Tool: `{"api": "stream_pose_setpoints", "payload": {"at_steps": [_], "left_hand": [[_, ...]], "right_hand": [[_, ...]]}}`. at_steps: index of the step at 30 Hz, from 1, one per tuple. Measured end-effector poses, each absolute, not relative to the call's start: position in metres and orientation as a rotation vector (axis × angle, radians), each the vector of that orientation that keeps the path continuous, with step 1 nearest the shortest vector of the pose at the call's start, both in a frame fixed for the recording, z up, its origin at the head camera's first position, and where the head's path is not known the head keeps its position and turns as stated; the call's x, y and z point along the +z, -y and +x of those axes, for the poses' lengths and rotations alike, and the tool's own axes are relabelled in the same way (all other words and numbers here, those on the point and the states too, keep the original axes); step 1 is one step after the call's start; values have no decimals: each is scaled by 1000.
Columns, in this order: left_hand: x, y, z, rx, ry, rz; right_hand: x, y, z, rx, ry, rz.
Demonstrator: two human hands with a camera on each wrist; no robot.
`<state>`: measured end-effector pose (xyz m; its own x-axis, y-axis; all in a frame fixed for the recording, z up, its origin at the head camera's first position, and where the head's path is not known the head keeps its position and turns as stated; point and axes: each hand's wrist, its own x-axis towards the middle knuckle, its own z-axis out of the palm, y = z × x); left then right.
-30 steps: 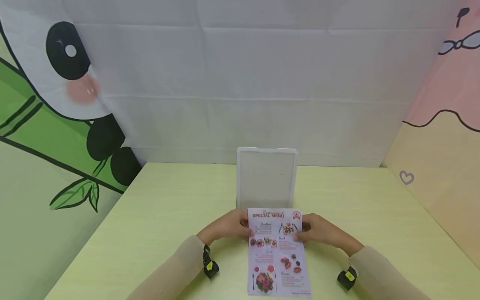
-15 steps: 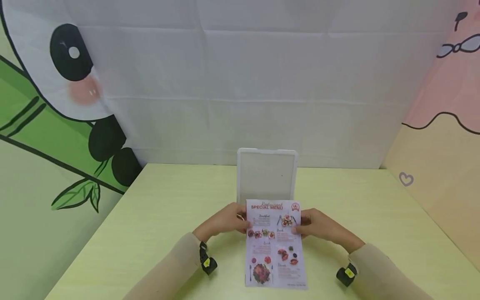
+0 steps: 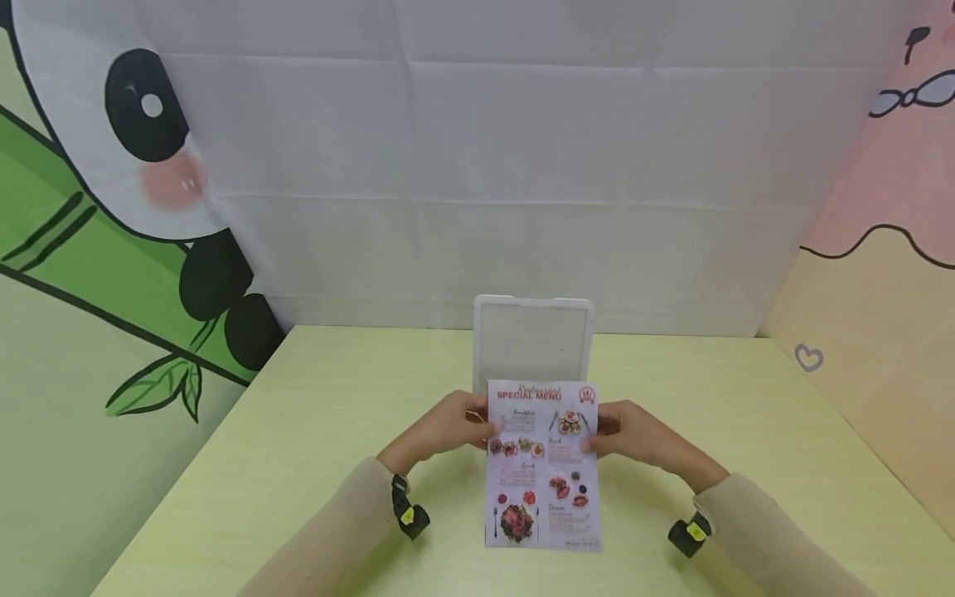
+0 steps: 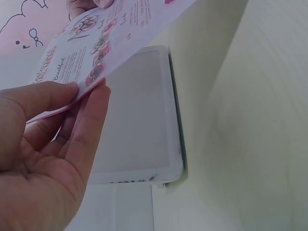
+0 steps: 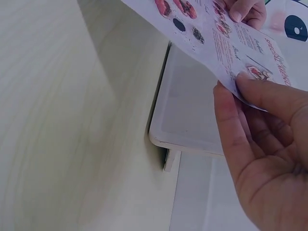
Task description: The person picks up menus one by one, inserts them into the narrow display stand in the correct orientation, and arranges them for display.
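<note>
My left hand (image 3: pixel 448 427) and right hand (image 3: pixel 634 439) each pinch a side edge of the menu (image 3: pixel 542 464), and from the head view I see it lifted off the table (image 3: pixel 313 448), its top edge overlapping the lower part of the white stand (image 3: pixel 533 342) that rises upright just behind it. Nothing else sits on the pale green table; behind it hangs a creased white sheet (image 3: pixel 485 166), with a panda and bamboo mural (image 3: pixel 127 207) on the left wall and a pink and cream mural (image 3: pixel 880 249) on the right. From the left wrist I see the left hand (image 4: pixel 48 149) with its thumb on top of the menu (image 4: pixel 91 53) and its fingers (image 4: pixel 89 130) underneath, gripping the edge; the stand (image 4: pixel 139 115) lies just beyond, its frame meeting the table (image 4: pixel 250 120). From the right wrist the right hand (image 5: pixel 264 159) grips likewise, thumb over the print and fingers (image 5: pixel 228 130) below the menu (image 5: pixel 216 33), with the stand (image 5: pixel 187 106) beneath the sheet and the table (image 5: pixel 57 120) to one side.
</note>
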<state>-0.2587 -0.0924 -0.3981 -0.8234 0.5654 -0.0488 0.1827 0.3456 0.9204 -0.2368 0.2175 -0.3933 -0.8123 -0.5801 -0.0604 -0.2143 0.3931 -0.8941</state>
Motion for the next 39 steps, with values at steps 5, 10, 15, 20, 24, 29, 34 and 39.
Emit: {"api": "stream_pose_setpoints", "payload": {"at_steps": [5,10,15,20,24,29,34,39], "left_hand": [[-390,93,-261,1479,-2290,683],[-380,94,-263,1483,-2363,694],[-371,93,-262,1527,-2376,709],[-365,94,-262,1570,-2412,704],[-360,94,-263,1603,-2411,679],[-354,94,-266,1641,-2407,696],[-349,96,-269,1668,-2409,722],[-346,98,-271,1652,-2425,704]], "right_hand": [[-386,-216,-238,-1427,-2319,-689],[-376,-215,-238,-1446,-2383,-647],[-367,-214,-238,-1456,-2411,-600],[-364,-213,-239,-1478,-2389,-607],[-362,-211,-241,-1477,-2386,-624],[-354,-209,-244,-1490,-2419,-615],[-349,-207,-246,-1537,-2444,-594],[-349,-203,-245,-1576,-2513,-537]]}}
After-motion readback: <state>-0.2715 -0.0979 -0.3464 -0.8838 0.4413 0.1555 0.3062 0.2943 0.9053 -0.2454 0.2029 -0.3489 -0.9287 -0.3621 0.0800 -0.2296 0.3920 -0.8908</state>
